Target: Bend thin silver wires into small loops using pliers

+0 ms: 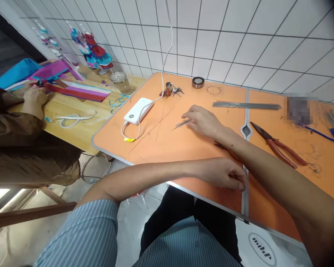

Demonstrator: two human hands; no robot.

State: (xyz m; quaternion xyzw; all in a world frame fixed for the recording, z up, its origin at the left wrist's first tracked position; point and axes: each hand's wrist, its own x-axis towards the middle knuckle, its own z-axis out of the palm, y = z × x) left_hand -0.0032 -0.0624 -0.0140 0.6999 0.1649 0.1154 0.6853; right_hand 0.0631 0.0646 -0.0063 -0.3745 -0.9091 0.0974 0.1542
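My right hand (203,120) lies on the orange table (183,148) with its fingers pinched on a few thin metal wires (181,124) that point left. My left hand (225,173) rests near the table's front edge, fingers curled loosely against the table's centre seam; I cannot make out anything in it. Single long wires (156,128) lie loose on the table left of my right hand.
A bundle of wires (246,105) and red-handled pliers (281,146) lie to the right. A white power bank (138,110) with cable, keys (172,90) and a tape roll (197,82) sit further back. Another person (22,141) works with coloured paper at the wooden table (72,111) on the left.
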